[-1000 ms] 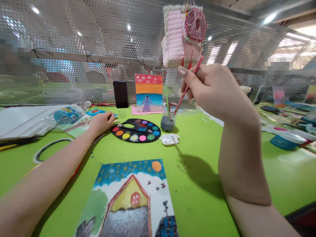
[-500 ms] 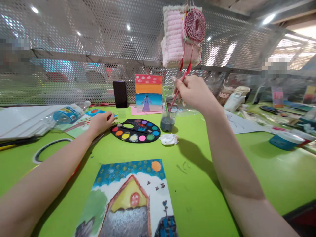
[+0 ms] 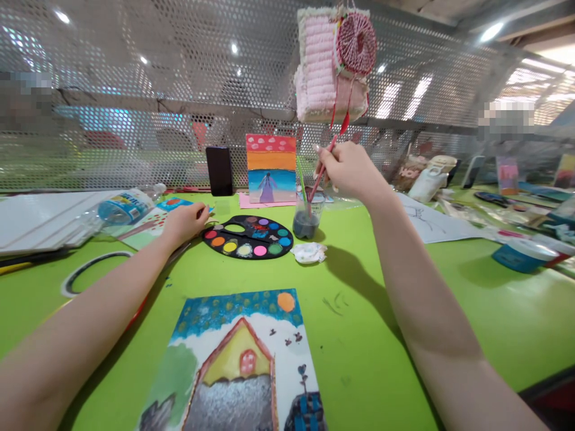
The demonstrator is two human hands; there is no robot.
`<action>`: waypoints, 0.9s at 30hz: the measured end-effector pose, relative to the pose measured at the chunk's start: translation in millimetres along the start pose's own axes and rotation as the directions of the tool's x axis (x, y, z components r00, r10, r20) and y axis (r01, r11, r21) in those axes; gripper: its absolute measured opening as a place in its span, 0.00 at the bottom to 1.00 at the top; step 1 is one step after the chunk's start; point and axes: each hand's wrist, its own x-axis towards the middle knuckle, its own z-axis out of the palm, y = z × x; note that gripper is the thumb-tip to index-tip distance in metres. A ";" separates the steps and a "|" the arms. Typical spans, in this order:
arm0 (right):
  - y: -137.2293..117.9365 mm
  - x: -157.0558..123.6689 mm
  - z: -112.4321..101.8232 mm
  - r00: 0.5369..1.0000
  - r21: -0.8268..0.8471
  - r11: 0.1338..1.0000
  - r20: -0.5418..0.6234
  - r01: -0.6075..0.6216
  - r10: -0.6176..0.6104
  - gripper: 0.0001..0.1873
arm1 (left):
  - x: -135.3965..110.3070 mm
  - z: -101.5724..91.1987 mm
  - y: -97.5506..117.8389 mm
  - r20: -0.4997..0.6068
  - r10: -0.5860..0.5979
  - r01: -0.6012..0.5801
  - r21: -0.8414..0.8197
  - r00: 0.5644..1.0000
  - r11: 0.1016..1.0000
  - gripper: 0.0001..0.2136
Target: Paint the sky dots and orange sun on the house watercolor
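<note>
My right hand point(image 3: 348, 170) is closed on a pink paintbrush point(image 3: 322, 170), whose tip dips into a small clear cup of grey water point(image 3: 306, 220); a green brush also stands in that cup. My left hand point(image 3: 185, 220) rests with curled fingers at the left edge of a black oval paint palette point(image 3: 247, 237) with several colour wells. A painting of a yellow house under a blue sky point(image 3: 238, 365) lies on the green table point(image 3: 368, 335) close in front of me.
A crumpled white tissue point(image 3: 308, 253) lies right of the palette. A small painted canvas point(image 3: 271, 168) and a dark phone point(image 3: 219, 170) lean on the perforated metal screen. A plastic bottle point(image 3: 121, 209) and white boards lie left; a pink woven ornament point(image 3: 335, 63) hangs overhead. Art supplies clutter the right.
My right hand moved away from the camera and down toward the cup, bringing the brush tip into the water. My left hand stayed at the palette.
</note>
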 end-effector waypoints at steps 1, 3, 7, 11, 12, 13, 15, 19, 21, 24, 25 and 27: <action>-3.2 -1.5 -3.1 1.000 -0.010 1.000 -0.018 0.010 -0.011 0.21 | -0.1 0.2 -0.1 -0.004 0.001 -0.001 0.001 1.000 1.000 0.18; -10.1 -5.1 -8.7 0.999 -0.045 0.999 -0.042 0.022 -0.024 0.21 | -0.1 0.6 -0.5 -0.011 0.003 -0.002 0.005 1.000 1.000 0.19; -22.7 -12.2 -16.8 0.996 -0.104 0.994 -0.076 0.029 -0.037 0.21 | -0.2 0.5 -0.4 -0.007 0.002 -0.002 0.008 1.000 1.000 0.18; -28.6 -16.5 -21.9 0.992 -0.095 0.993 -0.100 0.063 -0.073 0.21 | -0.2 -0.9 0.7 0.004 0.006 -0.006 0.017 1.000 1.000 0.18; -29.3 -17.0 -23.1 0.992 -0.089 0.994 -0.102 0.065 -0.074 0.21 | -0.1 -1.0 0.8 0.007 0.007 -0.007 0.017 1.000 1.000 0.18; -30.1 -17.5 -24.3 0.992 -0.082 0.995 -0.103 0.062 -0.071 0.21 | 0.0 -1.0 0.8 0.008 0.007 -0.008 0.017 1.000 1.000 0.18; -32.0 -18.7 -26.7 0.993 -0.068 0.996 -0.102 0.053 -0.060 0.20 | 0.1 -0.7 0.5 0.003 0.004 -0.005 0.016 1.000 1.000 0.18; -37.5 -22.1 -31.1 0.993 -0.045 0.998 -0.108 0.051 -0.055 0.20 | 0.0 0.6 -0.7 -0.009 0.004 -0.003 0.015 1.000 1.000 0.19; -40.7 -24.3 -32.9 0.991 -0.044 0.998 -0.119 0.053 -0.058 0.20 | -0.1 1.2 -1.2 -0.012 0.007 -0.007 0.016 1.000 1.000 0.19; -45.2 -27.6 -35.1 0.991 -0.058 0.997 -0.122 0.053 -0.060 0.21 | 0.1 2.1 -1.6 -0.016 0.003 -0.003 0.022 1.000 1.000 0.19; -46.7 -28.7 -35.8 0.991 -0.069 0.996 -0.121 0.053 -0.061 0.21 | 0.2 2.4 -1.6 -0.015 0.001 -0.001 0.024 1.000 1.000 0.19; -49.5 -31.0 -37.0 0.991 -0.095 0.994 -0.117 0.059 -0.070 0.20 | 0.5 2.8 -1.8 -0.010 0.005 -0.004 0.024 1.000 1.000 0.19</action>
